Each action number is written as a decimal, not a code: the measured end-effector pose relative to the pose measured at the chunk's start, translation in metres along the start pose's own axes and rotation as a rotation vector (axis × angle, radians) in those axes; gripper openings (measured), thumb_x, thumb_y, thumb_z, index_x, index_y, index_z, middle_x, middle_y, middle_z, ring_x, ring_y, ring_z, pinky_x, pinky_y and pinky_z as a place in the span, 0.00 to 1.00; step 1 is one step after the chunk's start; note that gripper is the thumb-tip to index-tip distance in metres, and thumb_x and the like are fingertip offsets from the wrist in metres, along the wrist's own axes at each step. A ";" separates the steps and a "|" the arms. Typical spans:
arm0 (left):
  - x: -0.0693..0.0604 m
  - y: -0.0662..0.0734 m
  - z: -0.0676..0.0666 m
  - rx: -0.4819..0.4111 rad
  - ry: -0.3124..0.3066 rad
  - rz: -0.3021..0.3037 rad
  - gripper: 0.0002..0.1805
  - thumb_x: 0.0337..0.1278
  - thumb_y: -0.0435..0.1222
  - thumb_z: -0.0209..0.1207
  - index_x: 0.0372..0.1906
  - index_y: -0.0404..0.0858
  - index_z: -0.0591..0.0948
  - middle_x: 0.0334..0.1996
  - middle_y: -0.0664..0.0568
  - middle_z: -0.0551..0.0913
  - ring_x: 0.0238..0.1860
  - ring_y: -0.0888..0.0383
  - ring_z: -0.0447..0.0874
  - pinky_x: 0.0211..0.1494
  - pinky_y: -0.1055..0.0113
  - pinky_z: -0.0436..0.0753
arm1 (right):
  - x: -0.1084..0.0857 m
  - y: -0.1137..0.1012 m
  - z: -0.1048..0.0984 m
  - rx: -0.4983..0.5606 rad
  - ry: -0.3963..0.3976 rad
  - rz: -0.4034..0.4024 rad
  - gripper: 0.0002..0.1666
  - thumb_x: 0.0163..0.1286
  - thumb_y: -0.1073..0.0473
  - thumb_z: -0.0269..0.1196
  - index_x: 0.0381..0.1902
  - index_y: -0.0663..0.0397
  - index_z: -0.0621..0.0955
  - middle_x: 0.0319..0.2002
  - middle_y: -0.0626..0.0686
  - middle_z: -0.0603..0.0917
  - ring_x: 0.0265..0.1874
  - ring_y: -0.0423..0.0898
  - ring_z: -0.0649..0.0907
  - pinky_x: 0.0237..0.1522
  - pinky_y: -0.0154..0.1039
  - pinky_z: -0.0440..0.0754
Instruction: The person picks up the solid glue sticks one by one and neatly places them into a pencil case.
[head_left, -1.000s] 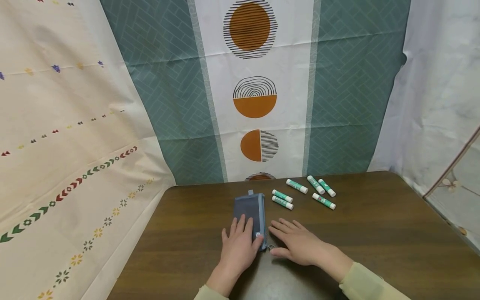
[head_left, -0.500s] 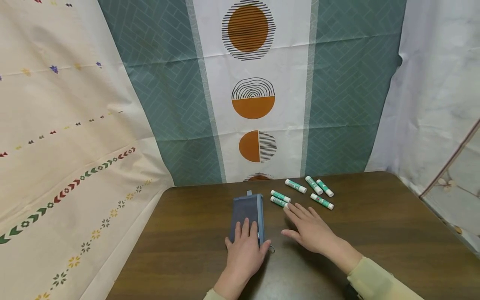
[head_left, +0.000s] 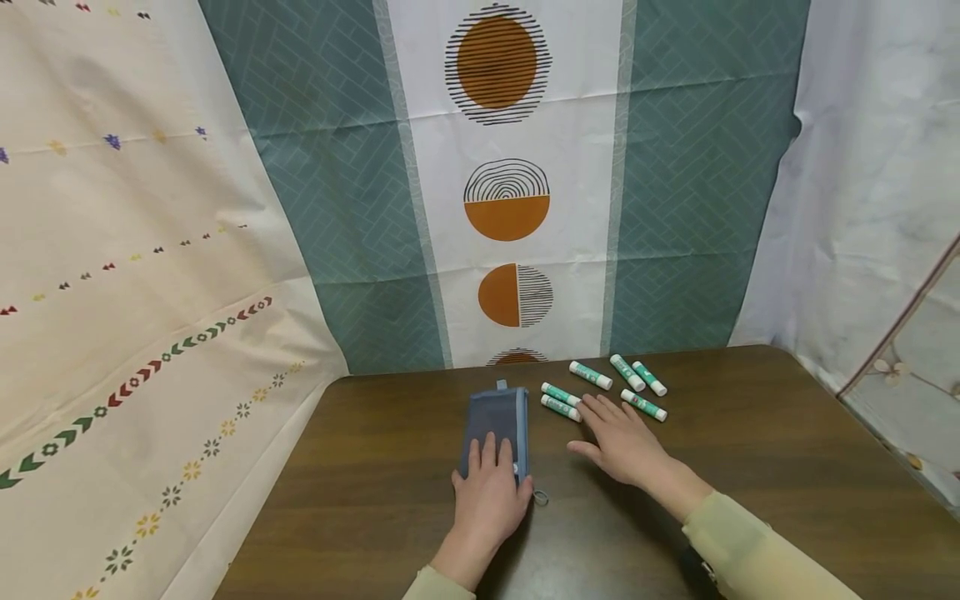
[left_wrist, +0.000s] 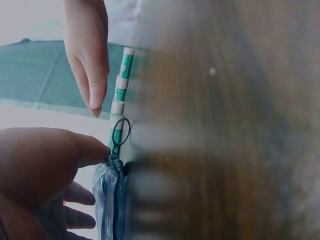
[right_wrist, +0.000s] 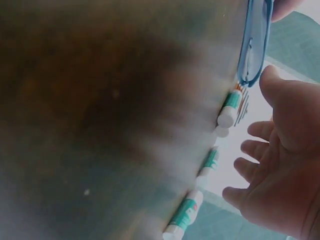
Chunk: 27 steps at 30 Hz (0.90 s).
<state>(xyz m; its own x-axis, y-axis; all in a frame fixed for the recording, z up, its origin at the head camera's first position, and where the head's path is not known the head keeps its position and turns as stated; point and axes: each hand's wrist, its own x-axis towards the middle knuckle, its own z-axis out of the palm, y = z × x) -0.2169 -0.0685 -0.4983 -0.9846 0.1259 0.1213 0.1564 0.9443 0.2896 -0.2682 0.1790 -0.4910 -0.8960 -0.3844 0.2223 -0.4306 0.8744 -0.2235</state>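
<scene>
A flat blue-grey zip pouch (head_left: 489,412) lies on the table with a small ring (head_left: 541,497) at its near zipper end. My left hand (head_left: 491,498) lies over its near part, fingers spread and extended, hiding that part. In the left wrist view the thumb is beside the pouch's ringed corner (left_wrist: 114,167). My right hand (head_left: 624,440) is held over the table, fingers extended and nothing in its grasp. Its fingertips are close to a pair of small white tubes with green labels (head_left: 561,407); whether they touch cannot be told. Their exact kind is unclear.
Several more such tubes lie farther back: one at the rear (head_left: 590,375), two side by side (head_left: 627,372), and one nearer the right hand (head_left: 643,405). The brown wooden table (head_left: 360,467) ends at hanging patterned cloths (head_left: 375,317).
My right hand has moved away from beside the pouch, rightward and forward to the tubes. My left hand has shifted slightly on the pouch. Pouch and tubes stay about where they were.
</scene>
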 end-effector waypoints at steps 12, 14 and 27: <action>-0.006 -0.004 -0.002 0.009 0.066 -0.024 0.34 0.66 0.54 0.73 0.62 0.32 0.80 0.78 0.31 0.71 0.80 0.28 0.65 0.65 0.14 0.68 | 0.018 0.002 0.003 0.009 0.031 0.063 0.32 0.78 0.46 0.71 0.65 0.65 0.80 0.77 0.71 0.73 0.77 0.68 0.72 0.76 0.73 0.66; -0.005 -0.004 -0.002 0.007 0.056 -0.026 0.34 0.67 0.54 0.73 0.62 0.32 0.80 0.78 0.31 0.72 0.80 0.28 0.66 0.65 0.15 0.68 | 0.020 0.003 0.004 0.011 0.030 0.070 0.29 0.78 0.46 0.71 0.63 0.64 0.81 0.76 0.71 0.74 0.77 0.68 0.73 0.76 0.73 0.67; -0.001 -0.006 0.002 -0.012 0.020 -0.014 0.32 0.70 0.52 0.70 0.64 0.31 0.81 0.78 0.31 0.72 0.80 0.28 0.66 0.66 0.16 0.68 | 0.029 0.012 0.016 -0.018 0.065 0.059 0.20 0.79 0.48 0.70 0.45 0.60 0.79 0.71 0.73 0.77 0.72 0.68 0.76 0.71 0.70 0.73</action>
<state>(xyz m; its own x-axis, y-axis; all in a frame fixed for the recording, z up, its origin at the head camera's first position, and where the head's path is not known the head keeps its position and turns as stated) -0.2167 -0.0736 -0.5021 -0.9850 0.1064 0.1356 0.1435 0.9422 0.3026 -0.3015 0.1737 -0.5027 -0.9106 -0.3127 0.2702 -0.3748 0.9003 -0.2212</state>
